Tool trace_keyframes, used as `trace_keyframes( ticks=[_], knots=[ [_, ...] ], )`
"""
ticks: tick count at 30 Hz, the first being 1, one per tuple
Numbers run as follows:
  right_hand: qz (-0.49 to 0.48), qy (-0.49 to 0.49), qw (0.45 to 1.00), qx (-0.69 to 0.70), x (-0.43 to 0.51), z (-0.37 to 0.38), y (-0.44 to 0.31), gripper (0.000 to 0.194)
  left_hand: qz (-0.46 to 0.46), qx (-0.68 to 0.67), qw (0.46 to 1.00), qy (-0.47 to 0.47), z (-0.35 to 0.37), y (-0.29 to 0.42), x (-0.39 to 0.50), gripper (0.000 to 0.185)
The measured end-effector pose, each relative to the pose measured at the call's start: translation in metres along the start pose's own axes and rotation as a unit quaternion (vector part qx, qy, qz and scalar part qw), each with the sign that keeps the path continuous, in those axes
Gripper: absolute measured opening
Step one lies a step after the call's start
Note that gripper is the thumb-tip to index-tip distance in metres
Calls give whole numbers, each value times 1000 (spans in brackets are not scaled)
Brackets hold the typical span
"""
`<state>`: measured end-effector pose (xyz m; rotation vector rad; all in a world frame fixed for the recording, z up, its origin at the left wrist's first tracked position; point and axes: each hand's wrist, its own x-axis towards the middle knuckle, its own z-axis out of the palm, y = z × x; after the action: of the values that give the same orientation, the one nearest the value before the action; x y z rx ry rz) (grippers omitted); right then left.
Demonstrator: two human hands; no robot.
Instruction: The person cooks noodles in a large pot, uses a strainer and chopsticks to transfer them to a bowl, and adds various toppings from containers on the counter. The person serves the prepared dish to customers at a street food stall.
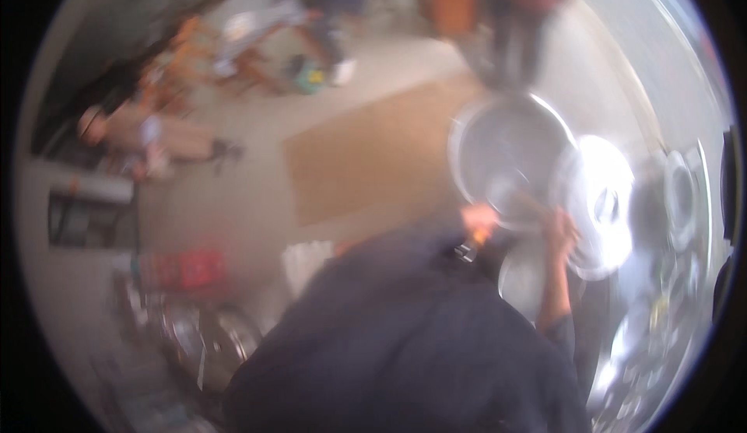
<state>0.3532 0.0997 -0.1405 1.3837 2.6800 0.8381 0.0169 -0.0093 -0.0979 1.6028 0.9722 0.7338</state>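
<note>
Strong blur covers the picture. A large round metal pot [508, 135] stands before me, its bright rim facing up. At its near left rim is my left hand [480, 218], with a small orange-yellow patch and a shiny metal item [465, 251] by the wrist; whether the fingers grip the rim is not clear. My right hand [561, 236] is closed at the near right of the pot. From it a brownish utensil handle [530, 199] seems to run into the pot, towards a pale round shape [506, 192] inside.
A bright round metal lid or vessel [601, 205] is right of the pot, another round vessel [519, 278] below it. A brown mat [373, 147] lies on the floor. One person [519, 18] stands beyond the pot, another [157, 132] at far left. A red crate-like object [189, 268] sits lower left.
</note>
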Motion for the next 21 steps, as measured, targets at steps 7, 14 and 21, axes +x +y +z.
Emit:
trace_keyframes(
  ticks=[7,14,21],
  knots=[
    [407,-42,488,771,55,-166,-49,23,-446,-277,845,103,-20,68,-31,16],
    [430,-56,469,770,33,-151,-45,23,-501,-266,816,112,-24,107,-16,14],
    [426,-78,497,751,30,-148,-46,26,-490,-256,828,98,-30,104,-15,13]
  ],
)
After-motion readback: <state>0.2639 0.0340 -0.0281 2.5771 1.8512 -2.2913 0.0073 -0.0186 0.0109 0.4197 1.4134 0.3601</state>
